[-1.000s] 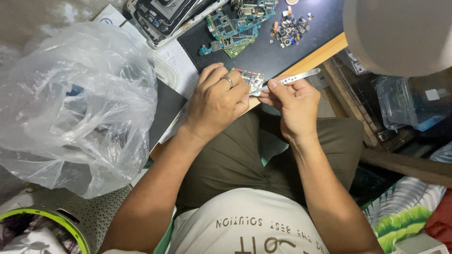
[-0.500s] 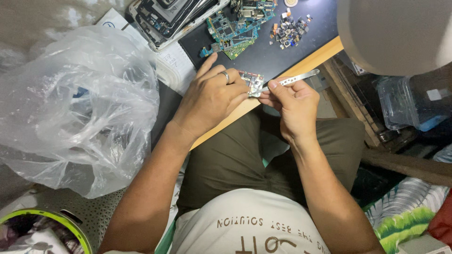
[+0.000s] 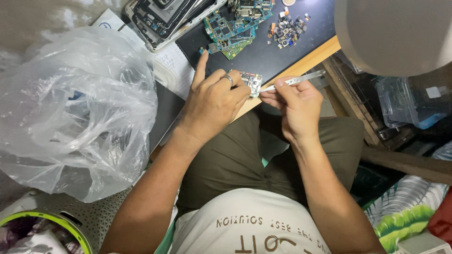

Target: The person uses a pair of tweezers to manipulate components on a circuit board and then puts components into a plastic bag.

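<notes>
Left hand: grip clamped on a small circuit board, held over the near edge of the tabletop. Right hand: grip clamped on metal tweezers, tips touching the board. Left: clear plastic bag. Far: green circuit boards, phone frames, loose small parts.

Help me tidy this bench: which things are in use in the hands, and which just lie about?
In use: left hand, small circuit board, right hand, metal tweezers.
Lying about: plastic bag, phone frames, loose boards, pile of small parts.
</notes>
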